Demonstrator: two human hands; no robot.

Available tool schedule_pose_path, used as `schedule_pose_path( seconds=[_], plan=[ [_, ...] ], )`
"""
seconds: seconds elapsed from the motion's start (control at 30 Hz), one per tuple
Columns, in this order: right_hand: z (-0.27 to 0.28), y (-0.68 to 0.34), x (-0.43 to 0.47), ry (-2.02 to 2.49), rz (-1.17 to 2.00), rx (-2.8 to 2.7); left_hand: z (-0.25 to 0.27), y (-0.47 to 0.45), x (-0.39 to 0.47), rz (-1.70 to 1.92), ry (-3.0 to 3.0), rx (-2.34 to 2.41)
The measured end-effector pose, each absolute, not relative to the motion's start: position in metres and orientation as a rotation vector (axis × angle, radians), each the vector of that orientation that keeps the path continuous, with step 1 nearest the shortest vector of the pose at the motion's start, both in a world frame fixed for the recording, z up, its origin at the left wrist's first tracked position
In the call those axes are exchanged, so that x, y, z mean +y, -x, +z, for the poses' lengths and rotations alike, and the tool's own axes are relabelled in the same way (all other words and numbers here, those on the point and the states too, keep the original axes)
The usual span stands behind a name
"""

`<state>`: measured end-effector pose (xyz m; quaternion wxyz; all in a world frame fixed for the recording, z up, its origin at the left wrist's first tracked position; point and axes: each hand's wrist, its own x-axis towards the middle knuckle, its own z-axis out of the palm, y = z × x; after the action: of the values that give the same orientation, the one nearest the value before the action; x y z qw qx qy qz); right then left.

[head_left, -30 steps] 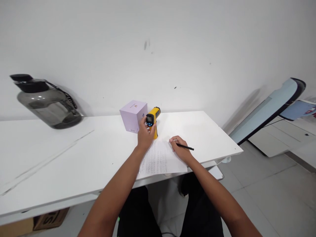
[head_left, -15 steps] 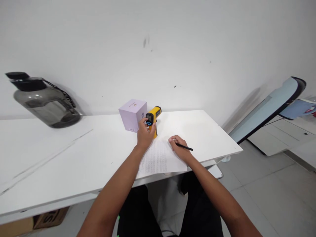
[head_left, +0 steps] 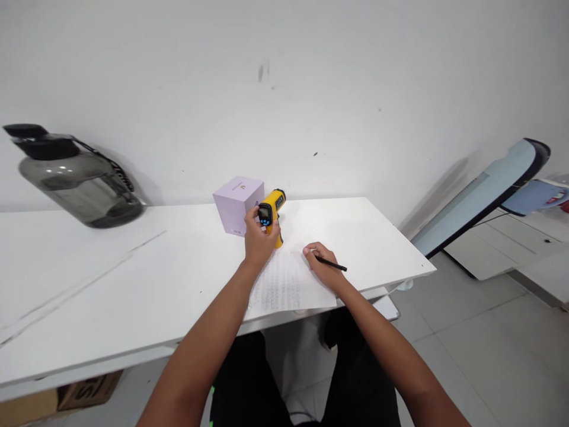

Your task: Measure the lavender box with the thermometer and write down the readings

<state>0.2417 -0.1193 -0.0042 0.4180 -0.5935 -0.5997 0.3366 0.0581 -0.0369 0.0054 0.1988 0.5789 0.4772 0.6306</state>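
Note:
My left hand [head_left: 259, 238] is closed around a yellow and black infrared thermometer [head_left: 278, 200], whose small dark screen and blue buttons face me. Its handle points down to the table, beside a lilac box [head_left: 235, 210]. In my right hand [head_left: 323, 265] is a black pen [head_left: 331, 263], held with its back end sticking out to the right; its tip is hidden by the fingers. That hand rests on the right part of a white paper sheet [head_left: 288, 284] covered in rows of writing too small to read.
A grey see-through water bottle [head_left: 84, 187] with a black lid stands on the white table [head_left: 133, 267] at the left, by the wall. A light blue panel with a black edge [head_left: 480, 196] leans at the right. Below the table's left end lies a cardboard box [head_left: 89, 390].
My left hand has tilted the thermometer slightly, its top shifting a little to the left. The right hand with the pen has stayed in place on the paper.

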Motion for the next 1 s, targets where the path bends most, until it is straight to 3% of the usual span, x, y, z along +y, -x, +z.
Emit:
schedule_pose_path(
  seconds=[0.33,1.0],
  plan=[
    [-0.010,-0.244,-0.117,1.358,0.668,-1.525,0.006,-0.058,-0.037,1.696,-1.608,1.460],
    [-0.015,-0.245,-0.108,1.484,0.847,-1.096,0.007,-0.056,-0.038,1.747,-1.638,1.382]
  ],
)
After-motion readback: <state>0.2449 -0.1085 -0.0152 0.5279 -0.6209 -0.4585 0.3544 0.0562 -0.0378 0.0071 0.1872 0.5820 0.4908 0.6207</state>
